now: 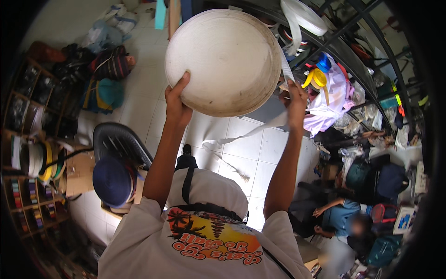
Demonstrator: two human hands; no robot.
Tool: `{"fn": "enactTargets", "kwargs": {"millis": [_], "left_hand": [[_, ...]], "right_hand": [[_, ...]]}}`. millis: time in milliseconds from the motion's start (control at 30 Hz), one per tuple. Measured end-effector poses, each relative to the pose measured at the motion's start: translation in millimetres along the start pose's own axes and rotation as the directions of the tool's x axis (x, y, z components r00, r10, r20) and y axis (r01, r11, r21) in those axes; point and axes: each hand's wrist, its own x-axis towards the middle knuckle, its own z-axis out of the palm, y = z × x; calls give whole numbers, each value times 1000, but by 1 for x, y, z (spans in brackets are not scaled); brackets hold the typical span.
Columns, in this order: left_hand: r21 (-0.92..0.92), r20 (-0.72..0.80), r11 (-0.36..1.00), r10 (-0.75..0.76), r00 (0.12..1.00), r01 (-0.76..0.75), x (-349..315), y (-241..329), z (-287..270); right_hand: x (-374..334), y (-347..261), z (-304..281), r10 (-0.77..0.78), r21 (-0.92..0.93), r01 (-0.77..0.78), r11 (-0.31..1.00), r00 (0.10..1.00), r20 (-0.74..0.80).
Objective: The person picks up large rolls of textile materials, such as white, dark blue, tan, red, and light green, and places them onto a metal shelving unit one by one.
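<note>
A large flat roll of off-white webbing (pixel 223 60), smudged darker along its edge, is held up in front of me. My left hand (pixel 179 100) grips its lower left edge, the thumb lying on the flat face and the other fingers hidden behind. At the roll's right side my right hand (pixel 294 102) is closed on the loose strip of webbing (pixel 287 67) that comes off the roll. Below that hand the strip's tail (pixel 251 134) hangs down and curves left, with a frayed end near the floor.
A smaller white webbing roll (pixel 304 17) rests on a black metal rack (pixel 348 28) at upper right. Yellow (pixel 317 78) and blue rolls lie beneath it. At left are a black chair (pixel 121 142), a navy roll (pixel 111 181) and shelves (pixel 35 204). Another person (pixel 341 216) sits at lower right.
</note>
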Motion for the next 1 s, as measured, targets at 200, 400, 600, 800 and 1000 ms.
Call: {"fn": "enactTargets", "kwargs": {"millis": [200,400,600,800,1000], "left_hand": [[-35,63,993,-112,992,114,54,-32,17],[-21,87,977,-208,974,210,92,-40,19],[13,140,971,-238,961,239,117,-38,23],[-7,246,959,-273,930,284,120,-37,32],[-35,305,944,-303,903,329,104,-55,42]], "right_hand": [[11,22,36,-268,-328,195,924,943,-195],[8,-24,55,98,-58,-111,992,976,-193],[0,-25,72,84,-34,-93,995,976,-201],[-20,-14,97,104,18,-105,994,923,-372],[-12,4,109,-210,52,277,959,825,-525]]}}
